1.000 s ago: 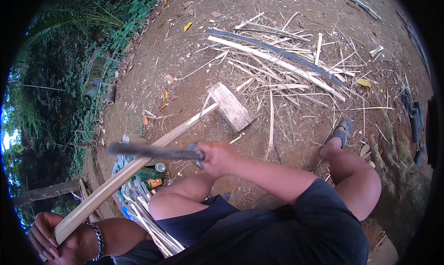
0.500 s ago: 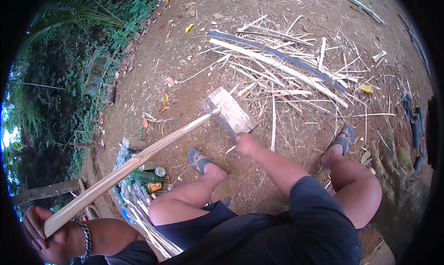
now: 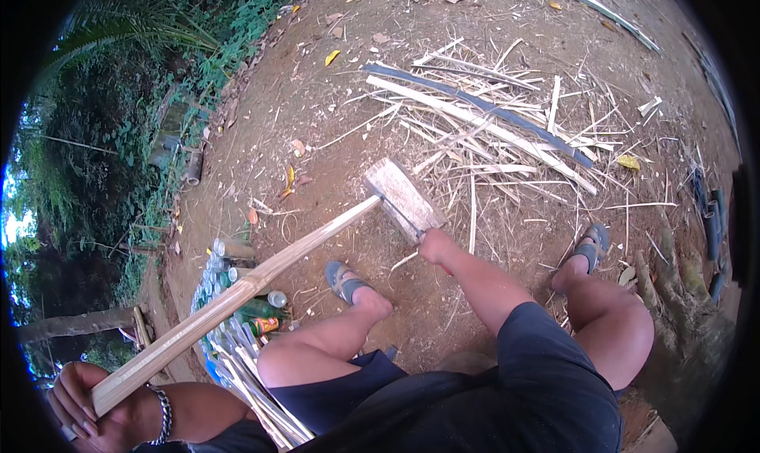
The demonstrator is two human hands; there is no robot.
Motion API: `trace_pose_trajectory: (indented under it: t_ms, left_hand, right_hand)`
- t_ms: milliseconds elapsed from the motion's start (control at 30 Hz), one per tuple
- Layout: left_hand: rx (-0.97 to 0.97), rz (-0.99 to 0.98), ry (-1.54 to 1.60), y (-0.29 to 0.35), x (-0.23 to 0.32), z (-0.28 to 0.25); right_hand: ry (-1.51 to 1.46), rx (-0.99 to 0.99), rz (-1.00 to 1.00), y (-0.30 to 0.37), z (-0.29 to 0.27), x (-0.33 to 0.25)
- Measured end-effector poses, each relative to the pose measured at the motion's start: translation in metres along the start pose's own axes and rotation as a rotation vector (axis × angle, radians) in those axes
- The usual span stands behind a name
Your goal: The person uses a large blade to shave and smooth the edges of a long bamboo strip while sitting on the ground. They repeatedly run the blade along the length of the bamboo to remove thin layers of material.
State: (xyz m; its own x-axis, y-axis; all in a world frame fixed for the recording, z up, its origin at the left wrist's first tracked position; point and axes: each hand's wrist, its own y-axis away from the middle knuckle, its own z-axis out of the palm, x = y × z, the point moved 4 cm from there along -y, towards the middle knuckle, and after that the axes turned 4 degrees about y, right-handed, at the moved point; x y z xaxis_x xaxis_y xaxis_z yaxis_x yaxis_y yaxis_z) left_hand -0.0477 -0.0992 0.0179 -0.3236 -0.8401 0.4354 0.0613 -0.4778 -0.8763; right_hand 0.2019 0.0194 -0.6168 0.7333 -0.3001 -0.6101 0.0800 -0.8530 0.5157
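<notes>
My left hand (image 3: 95, 405), at the lower left with a chain bracelet on its wrist, is closed around the near end of a long split bamboo strip (image 3: 252, 283). The strip slants away to the right, and its far end meets a short wooden block (image 3: 410, 192) on the ground. In my right hand (image 3: 437, 247) is the handle of a knife, its dark narrow blade (image 3: 400, 213) seen nearly edge-on over the block. The blade's tip is beside the strip's far end; whether they touch I cannot tell.
Beyond the block lies a heap of pale bamboo slivers (image 3: 499, 128) with a dark strip (image 3: 475, 101) across it. Glass bottles (image 3: 233, 251) and a bundle of thin sticks (image 3: 257, 390) are beside my left leg. Tree roots (image 3: 673, 287) rise at the right.
The bamboo strip's far end has shifted slightly right and down. My right hand has moved a little right and down, and the blade now shows thinner.
</notes>
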Motion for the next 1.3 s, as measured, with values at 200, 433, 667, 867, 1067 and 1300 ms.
trace_pose_trajectory:
  t_ms: [200,433,667,867,1067,1300]
  left_hand:
    - [-0.033,0.015,0.112,0.022,0.004,0.000]
    - [-0.048,-0.126,0.123,0.029,-0.018,-0.008]
    - [0.058,-0.078,0.115,0.033,-0.009,-0.019]
    - [0.008,-0.063,0.129,0.052,-0.018,-0.008]
    - [-0.020,-0.060,0.123,0.063,-0.013,-0.001]
    - [-0.051,-0.071,0.188,0.070,-0.010,0.006]
  right_hand:
    - [-0.819,-0.148,0.134,0.048,-0.005,0.014]
    - [-0.649,0.024,0.165,0.089,-0.015,0.051]
    - [-0.500,0.075,0.042,0.138,-0.049,0.008]
    - [-0.280,0.221,-0.202,0.177,-0.061,-0.074]
    - [-0.292,0.124,-0.591,0.252,-0.100,-0.198]
    - [-0.190,0.102,-0.216,0.124,-0.048,-0.090]
